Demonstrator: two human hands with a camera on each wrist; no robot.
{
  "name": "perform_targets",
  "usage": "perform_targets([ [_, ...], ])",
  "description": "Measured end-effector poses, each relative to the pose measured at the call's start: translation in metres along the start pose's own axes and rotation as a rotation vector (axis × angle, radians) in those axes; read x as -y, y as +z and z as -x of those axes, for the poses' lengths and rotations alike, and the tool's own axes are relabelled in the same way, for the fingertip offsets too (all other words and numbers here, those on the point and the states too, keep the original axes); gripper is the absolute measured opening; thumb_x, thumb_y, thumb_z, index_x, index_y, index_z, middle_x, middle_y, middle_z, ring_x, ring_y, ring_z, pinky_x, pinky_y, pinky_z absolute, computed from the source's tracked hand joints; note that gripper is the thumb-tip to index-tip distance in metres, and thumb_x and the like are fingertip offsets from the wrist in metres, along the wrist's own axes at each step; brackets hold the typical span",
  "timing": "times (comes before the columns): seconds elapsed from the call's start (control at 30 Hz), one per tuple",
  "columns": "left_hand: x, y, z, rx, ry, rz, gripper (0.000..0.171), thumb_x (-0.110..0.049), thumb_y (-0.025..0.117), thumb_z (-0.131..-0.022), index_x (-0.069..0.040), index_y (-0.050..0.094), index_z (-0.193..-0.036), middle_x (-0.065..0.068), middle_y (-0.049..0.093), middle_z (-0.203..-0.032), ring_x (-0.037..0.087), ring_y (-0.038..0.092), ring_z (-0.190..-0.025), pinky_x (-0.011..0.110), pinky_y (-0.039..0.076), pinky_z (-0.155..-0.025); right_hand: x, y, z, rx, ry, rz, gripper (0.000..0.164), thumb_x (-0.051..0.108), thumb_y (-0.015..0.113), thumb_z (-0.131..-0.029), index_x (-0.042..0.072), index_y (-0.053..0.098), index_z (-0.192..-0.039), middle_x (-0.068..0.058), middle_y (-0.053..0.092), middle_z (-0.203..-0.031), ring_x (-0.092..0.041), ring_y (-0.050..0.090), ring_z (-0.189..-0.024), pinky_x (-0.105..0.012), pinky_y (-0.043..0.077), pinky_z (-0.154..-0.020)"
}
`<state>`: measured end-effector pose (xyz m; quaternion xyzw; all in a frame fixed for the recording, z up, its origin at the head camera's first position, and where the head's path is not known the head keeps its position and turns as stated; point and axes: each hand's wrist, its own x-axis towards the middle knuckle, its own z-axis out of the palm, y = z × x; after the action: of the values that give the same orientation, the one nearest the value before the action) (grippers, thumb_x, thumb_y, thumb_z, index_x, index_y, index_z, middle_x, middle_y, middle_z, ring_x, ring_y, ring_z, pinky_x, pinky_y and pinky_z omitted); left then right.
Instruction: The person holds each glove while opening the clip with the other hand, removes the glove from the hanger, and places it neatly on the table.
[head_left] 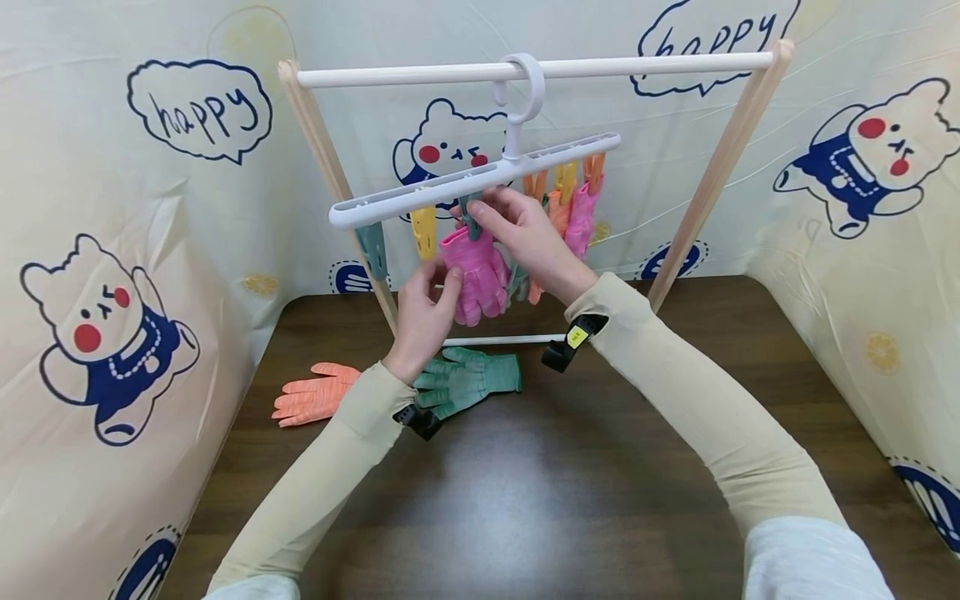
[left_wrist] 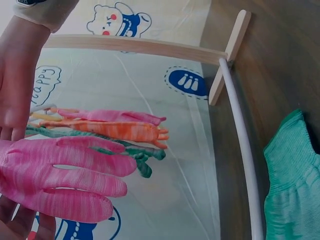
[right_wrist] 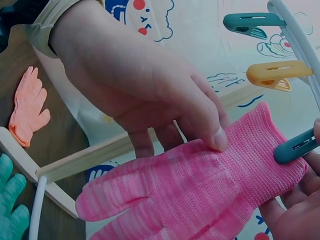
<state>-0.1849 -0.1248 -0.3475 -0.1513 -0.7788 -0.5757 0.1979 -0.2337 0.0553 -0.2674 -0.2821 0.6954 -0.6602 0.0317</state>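
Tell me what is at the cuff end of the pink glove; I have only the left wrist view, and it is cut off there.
Observer: A teal clip is at the cuff of the pink glove, pinched by the right hand.
Operator: Name another glove on the table besides the green glove.
Observer: An orange glove lies there, to the left of the green glove in the head view.
Operator: Find me a clip without a glove.
Observer: A yellow clip hangs from the white hanger with no glove in it.
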Motion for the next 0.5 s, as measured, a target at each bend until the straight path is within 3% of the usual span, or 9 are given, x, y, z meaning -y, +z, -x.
perform_targets([
  [0.2,-0.0012,-0.0021,0.0011,-0.009,0.012,-0.01,0.037,-0.022,0.057,-0.107,0.004,0.063,-0.134,0.018,0.069,-0.108,0.025,0.067,-0.092,0.021,0.054,-0.076,0.0005,-0.0005,-0.0004,0.009,0.03,-0.028,0.04,0.024,0.056,-0.109,0.009,0.058,-0.145,-0.009,0.067,-0.136,-0.017,0.057,-0.133,-0.048,0.044,-0.113],
  [0.5,-0.0005,-0.0033,0.0013,-0.018,0.062,-0.012,0.025,-0.017,0.058,-0.106,0.003,0.066,-0.119,0.017,0.067,-0.099,0.023,0.065,-0.086,0.02,0.054,-0.072,0.0007,0.003,-0.0009,-0.061,0.06,-0.081,0.039,0.023,0.062,-0.106,0.01,0.062,-0.143,-0.008,0.071,-0.13,-0.017,0.06,-0.128,-0.045,0.046,-0.111],
])
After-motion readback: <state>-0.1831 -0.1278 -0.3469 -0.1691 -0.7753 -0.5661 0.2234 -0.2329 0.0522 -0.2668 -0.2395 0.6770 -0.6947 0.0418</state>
